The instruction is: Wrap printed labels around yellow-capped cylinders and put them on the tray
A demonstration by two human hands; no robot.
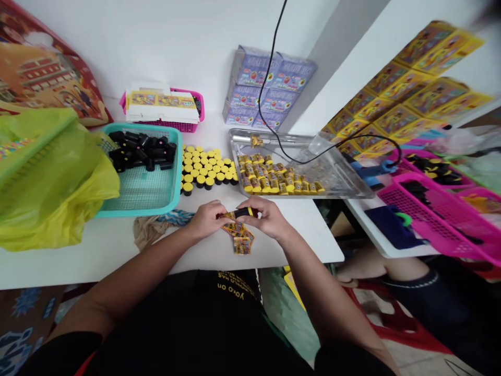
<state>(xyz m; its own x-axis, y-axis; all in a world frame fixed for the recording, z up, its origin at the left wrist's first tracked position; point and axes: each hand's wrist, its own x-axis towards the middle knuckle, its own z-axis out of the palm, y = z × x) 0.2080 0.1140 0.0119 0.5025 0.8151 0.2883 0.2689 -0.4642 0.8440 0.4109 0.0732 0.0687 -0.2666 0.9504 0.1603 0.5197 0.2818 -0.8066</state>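
Black cylindrical tube with yellow end sits between both hands just above the table, held crosswise, middle partly hidden by fingers, so its full length is hard to make out. Left hand grips the tube's left end, fingers curled; right hand pinches the other end, neither released. Strip of yellow printed sachets hangs or lies right under the hands, upper part covered, print too small to read. Crumpled beige cloth lies left of the hands on the white table. Further up, packed yellow-capped black tubes stand upright beside a teal plastic tray holding loose black tubes. Steel tray holds small wrapped yellow items. Yellow-green plastic bag covers the left side. Pink basket and stacked purple boxes stand behind; yellow boxes at upper right are blurred and cut off.
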